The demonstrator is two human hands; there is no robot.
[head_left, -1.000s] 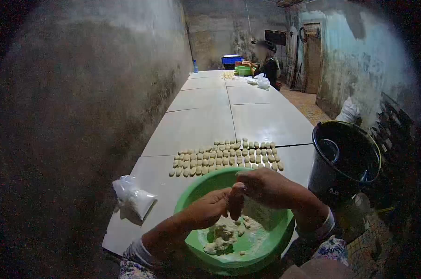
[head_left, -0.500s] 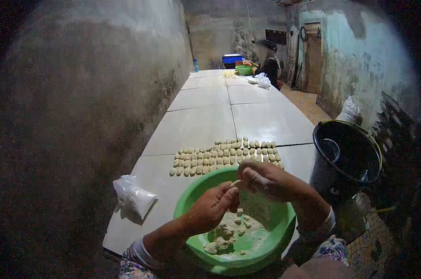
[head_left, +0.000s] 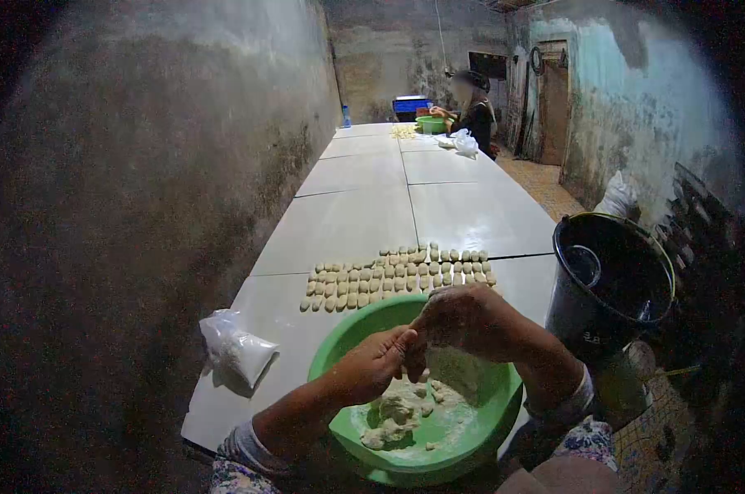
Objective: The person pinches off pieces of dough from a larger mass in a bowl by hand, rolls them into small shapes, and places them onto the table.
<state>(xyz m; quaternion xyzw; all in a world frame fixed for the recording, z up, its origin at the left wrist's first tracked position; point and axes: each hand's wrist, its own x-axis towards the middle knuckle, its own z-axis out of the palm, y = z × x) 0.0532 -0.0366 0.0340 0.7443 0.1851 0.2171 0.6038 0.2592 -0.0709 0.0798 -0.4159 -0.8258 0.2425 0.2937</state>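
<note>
Over a green basin (head_left: 329, 354) my two hands meet. My left hand (head_left: 372, 362) is closed in a pinch, with thumb and forefinger pressed together. My right hand (head_left: 463, 323) curls over those fingertips, its flour-dusted fingers closed and pointing down. Between them is the small piece of dough seen a moment earlier, now covered by the fingers. In the basin lie a lump of dough (head_left: 389, 430), smaller bits and loose flour. Behind the rim, rows of small oval dough pieces (head_left: 364, 286) lie on the white tabletop (head_left: 339, 216).
A bag of white powder (head_left: 239, 352) lies left of the basin. A large dark bucket (head_left: 574, 305) stands at the table's right edge. At the far end, a person (head_left: 475, 111) works over another green basin (head_left: 431, 125), near a blue crate (head_left: 412, 104). A wall borders the left.
My right hand has rolled forward and down over my left fingertips, hiding the dough piece that showed between them. My left hand has shifted slightly left and down.
</note>
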